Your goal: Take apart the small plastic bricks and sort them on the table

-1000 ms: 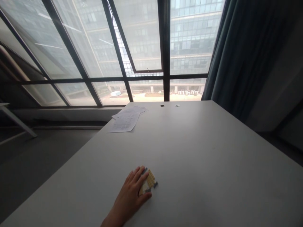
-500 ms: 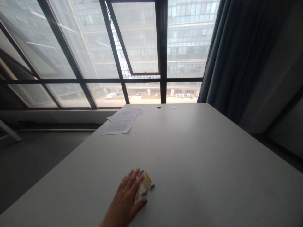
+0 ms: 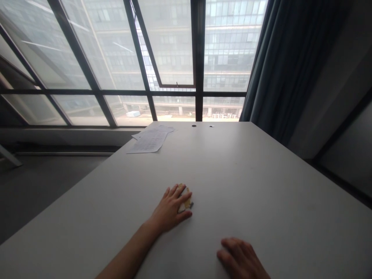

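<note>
My left hand lies on the white table, fingers stretched over a small yellow and grey studded block piece, with the thumb under its near edge. The hand covers most of the piece; only its right part shows. My right hand rests on the table near the bottom edge of the view, fingers curled down against the surface with nothing visible in them.
Printed paper sheets lie at the far left corner of the table. Two small round holes sit at the far edge. Large windows stand behind the table, and a dark curtain hangs at the right.
My right hand has come into view at the bottom. My left hand now covers more of the block piece, and more of my forearm shows as the view shifted.
</note>
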Action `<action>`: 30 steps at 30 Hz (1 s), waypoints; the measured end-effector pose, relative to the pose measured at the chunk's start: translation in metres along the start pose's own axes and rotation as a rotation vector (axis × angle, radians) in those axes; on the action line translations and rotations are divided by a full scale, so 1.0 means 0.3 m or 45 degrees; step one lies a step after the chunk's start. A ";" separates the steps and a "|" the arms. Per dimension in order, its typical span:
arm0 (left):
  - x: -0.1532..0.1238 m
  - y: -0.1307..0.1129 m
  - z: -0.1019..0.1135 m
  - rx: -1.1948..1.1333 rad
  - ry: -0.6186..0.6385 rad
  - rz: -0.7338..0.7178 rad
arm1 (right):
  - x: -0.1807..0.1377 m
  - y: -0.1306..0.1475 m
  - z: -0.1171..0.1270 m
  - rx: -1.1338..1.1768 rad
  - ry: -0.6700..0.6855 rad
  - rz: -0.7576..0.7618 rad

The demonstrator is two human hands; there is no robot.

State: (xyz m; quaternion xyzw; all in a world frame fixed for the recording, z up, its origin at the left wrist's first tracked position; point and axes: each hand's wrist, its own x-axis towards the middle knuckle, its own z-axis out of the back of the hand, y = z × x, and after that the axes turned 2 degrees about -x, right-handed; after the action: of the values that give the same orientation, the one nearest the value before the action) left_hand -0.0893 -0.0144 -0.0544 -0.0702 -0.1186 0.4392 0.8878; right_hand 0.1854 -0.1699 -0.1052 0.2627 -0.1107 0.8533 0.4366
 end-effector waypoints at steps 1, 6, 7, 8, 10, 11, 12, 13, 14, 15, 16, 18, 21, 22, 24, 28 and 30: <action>0.012 -0.021 -0.002 -0.007 0.006 0.000 | 0.021 -0.006 0.011 0.056 0.082 0.015; 0.034 -0.126 -0.013 -0.065 -0.017 -0.114 | 0.199 -0.043 0.020 0.144 0.418 -0.235; 0.029 -0.138 -0.014 -0.079 -0.015 -0.148 | 0.241 -0.053 0.008 0.132 0.445 -0.293; 0.023 -0.145 -0.014 -0.092 -0.008 -0.181 | 0.280 -0.061 -0.007 0.130 0.469 -0.314; 0.008 -0.149 -0.014 -0.118 0.001 -0.226 | 0.345 -0.074 -0.040 0.149 0.512 -0.310; 0.001 -0.147 -0.015 -0.132 -0.004 -0.231 | 0.369 -0.077 -0.054 0.161 0.532 -0.300; -0.005 -0.143 -0.016 -0.145 -0.013 -0.226 | 0.387 -0.078 -0.065 0.172 0.552 -0.281; -0.009 -0.140 -0.018 -0.156 -0.025 -0.213 | 0.398 -0.078 -0.074 0.179 0.570 -0.266; -0.012 -0.137 -0.020 -0.161 -0.036 -0.199 | 0.405 -0.078 -0.079 0.183 0.582 -0.254; -0.013 -0.135 -0.023 -0.163 -0.044 -0.188 | 0.408 -0.077 -0.082 0.183 0.591 -0.244; -0.013 -0.135 -0.025 -0.162 -0.047 -0.180 | 0.408 -0.076 -0.084 0.180 0.597 -0.238; -0.011 -0.134 -0.030 -0.155 -0.053 -0.168 | 0.404 -0.076 -0.084 0.174 0.600 -0.226; -0.007 -0.135 -0.034 -0.139 -0.066 -0.158 | 0.399 -0.077 -0.086 0.176 0.590 -0.203; -0.007 -0.135 -0.035 -0.131 -0.065 -0.157 | 0.399 -0.077 -0.088 0.178 0.584 -0.196; -0.005 -0.137 -0.033 -0.120 -0.066 -0.152 | 0.401 -0.076 -0.092 0.176 0.572 -0.186; -0.002 -0.145 -0.027 -0.123 -0.094 -0.128 | 0.407 -0.072 -0.098 0.161 0.568 -0.179; -0.001 -0.148 -0.026 -0.127 -0.102 -0.119 | 0.410 -0.071 -0.098 0.160 0.567 -0.178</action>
State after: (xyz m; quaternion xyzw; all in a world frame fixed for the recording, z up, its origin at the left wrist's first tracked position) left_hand -0.0534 -0.0416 -0.0518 -0.0911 -0.1789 0.3934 0.8972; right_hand 0.1332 -0.0606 -0.0637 0.1019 0.0602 0.8631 0.4909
